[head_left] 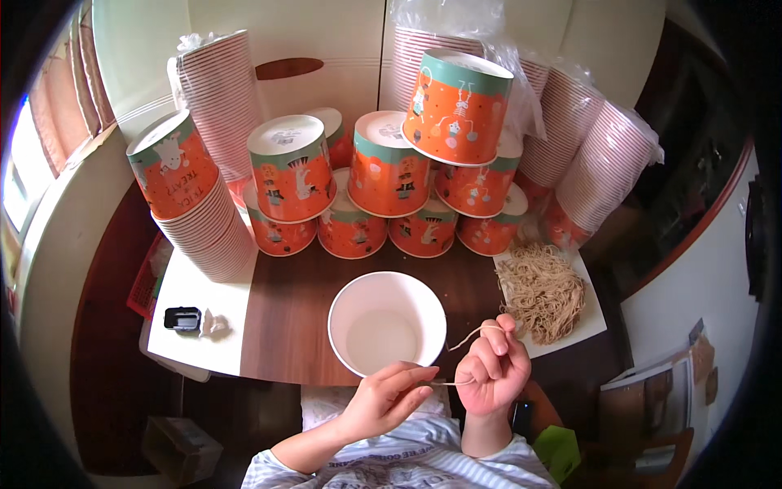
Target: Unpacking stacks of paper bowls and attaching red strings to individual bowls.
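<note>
My left hand (389,399) and my right hand (492,368) meet just below an open white paper tub (387,323) that stands upright on the dark wooden table (285,318). Between them runs a thin tan string (466,336): my left fingertips pinch one end, and my right fist is closed around the rest, with a loose end curling up past its fingers. To the right of the tub, a heap of the same tan strings (543,289) lies on a white sheet (593,319).
Upside-down orange printed tubs (389,167) are piled in rows behind the white tub. Tall nested stacks (199,216), some bagged in plastic (607,167), flank them. A small black object (182,319) and crumpled paper lie on a white sheet at left.
</note>
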`<state>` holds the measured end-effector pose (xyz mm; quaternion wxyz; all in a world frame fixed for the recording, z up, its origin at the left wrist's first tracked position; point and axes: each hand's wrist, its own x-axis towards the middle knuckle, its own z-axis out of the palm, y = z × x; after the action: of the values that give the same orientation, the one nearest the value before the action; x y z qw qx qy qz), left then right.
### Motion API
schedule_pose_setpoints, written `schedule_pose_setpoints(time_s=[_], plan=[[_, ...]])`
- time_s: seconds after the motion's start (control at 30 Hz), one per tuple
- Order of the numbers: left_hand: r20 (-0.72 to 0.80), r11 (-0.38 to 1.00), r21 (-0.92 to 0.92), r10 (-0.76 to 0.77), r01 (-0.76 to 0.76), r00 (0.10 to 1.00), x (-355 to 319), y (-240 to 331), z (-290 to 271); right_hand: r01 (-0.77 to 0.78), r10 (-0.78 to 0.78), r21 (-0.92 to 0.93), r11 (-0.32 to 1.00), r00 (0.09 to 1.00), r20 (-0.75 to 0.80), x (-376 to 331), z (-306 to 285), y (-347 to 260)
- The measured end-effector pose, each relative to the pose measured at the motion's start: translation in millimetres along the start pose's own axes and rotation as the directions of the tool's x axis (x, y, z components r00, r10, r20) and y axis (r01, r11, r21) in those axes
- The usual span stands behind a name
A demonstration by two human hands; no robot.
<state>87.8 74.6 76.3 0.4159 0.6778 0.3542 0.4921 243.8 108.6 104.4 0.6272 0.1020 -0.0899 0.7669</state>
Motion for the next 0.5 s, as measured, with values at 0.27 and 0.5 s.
schedule_pose_setpoints(time_s=[0.27, 0.5], plan=[[-0.026, 0.983, 0.168, 0.073, -0.068, 0.997, -1.7, -2.0, -2.1, -0.014, 0.010, 0.056, 0.998, 0.997, 0.080, 11.8, 7.1, 14.1], [0.006, 0.788, 0.578, 0.254, -0.211, 0.967, -9.5, 7.8, -54.3, 0.301, 0.108, -0.773, -0.559, 0.950, 0.292, -0.6, 11.6, -4.5]])
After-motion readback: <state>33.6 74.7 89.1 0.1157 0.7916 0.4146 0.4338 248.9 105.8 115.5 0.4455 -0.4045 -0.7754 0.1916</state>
